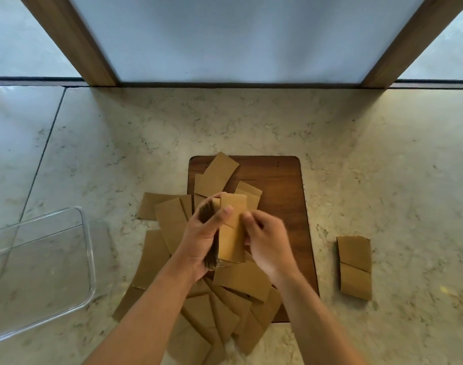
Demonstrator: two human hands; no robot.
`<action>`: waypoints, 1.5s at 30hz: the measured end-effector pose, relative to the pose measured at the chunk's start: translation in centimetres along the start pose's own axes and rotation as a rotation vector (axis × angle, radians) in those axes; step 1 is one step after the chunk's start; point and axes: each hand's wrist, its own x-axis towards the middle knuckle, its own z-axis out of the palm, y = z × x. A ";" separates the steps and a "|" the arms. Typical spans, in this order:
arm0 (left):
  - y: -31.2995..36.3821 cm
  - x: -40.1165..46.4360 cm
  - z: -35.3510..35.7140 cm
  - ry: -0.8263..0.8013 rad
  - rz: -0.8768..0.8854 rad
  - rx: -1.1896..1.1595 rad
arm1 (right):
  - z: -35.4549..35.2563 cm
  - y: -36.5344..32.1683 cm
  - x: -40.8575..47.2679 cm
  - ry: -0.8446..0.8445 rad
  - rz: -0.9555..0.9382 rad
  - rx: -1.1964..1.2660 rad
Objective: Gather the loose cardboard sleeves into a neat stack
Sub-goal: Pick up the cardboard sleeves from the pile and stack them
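Observation:
A stack of brown cardboard sleeves point(231, 230) stands on edge above the wooden board point(283, 185), held between both hands. My left hand point(201, 241) wraps its left side, thumb across the front sleeve. On the stack's right edge, my right hand point(264, 241) pinches with its fingertips and looks motion-blurred. Several loose sleeves point(169, 222) lie scattered flat around and under my arms, some on the board, some on the counter. One sleeve point(354, 267) lies alone to the right of the board.
A clear plastic container point(40, 272) sits at the left on the marble counter point(383, 167). Behind the counter runs a frosted window with wooden frame posts point(75, 43).

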 end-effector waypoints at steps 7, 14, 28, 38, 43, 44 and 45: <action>1.0 0.4 -3.9 -0.061 -0.022 -0.407 | 1.8 0.3 3.6 0.354 0.077 -0.596; 1.7 0.3 -4.4 -0.011 0.061 -0.409 | -0.8 0.6 4.0 0.358 -0.027 -0.258; 2.8 -2.1 -3.8 -0.452 -0.350 -0.040 | -2.4 -6.5 3.4 -0.671 -0.386 -0.618; -0.1 -1.7 -5.4 -0.253 -0.156 -0.508 | 0.8 -1.7 4.6 0.250 -0.316 -0.339; 0.9 -1.0 -6.2 -0.081 -0.024 -0.538 | 2.1 1.3 3.3 0.050 -0.243 -0.867; 1.3 -0.9 -6.3 -0.079 -0.018 -0.570 | 2.2 1.5 3.3 0.073 -0.243 -0.844; 1.6 -0.9 -6.3 -0.087 -0.019 -0.602 | 2.2 1.4 3.6 0.114 -0.222 -0.795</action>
